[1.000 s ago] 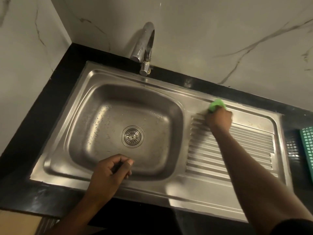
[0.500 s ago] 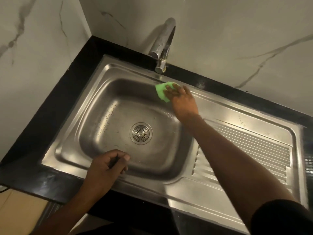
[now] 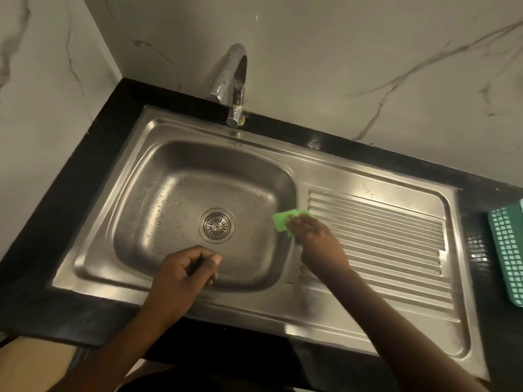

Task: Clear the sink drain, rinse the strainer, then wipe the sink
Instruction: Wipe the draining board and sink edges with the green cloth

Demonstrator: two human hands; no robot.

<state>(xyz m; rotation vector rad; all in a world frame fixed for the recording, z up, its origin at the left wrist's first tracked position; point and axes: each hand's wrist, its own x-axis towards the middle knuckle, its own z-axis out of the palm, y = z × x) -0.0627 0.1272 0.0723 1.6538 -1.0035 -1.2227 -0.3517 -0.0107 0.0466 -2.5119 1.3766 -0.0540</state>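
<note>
right hand (image 3: 314, 236) on green cloth (image 3: 281, 220) at sink (image 3: 283, 309) basin's right edge

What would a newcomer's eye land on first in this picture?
The bright green cloth stands out, pressed by the right hand at the right edge of the basin, beside the ridged drainboard. In its middle shines the round strainer, below a chrome tap at the back.

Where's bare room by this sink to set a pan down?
Free: the ribbed drainboard between right hand and green basket; the basin floor left of the strainer. Crowded: the basin's near rim under the left hand, its right edge under the green cloth.
</note>
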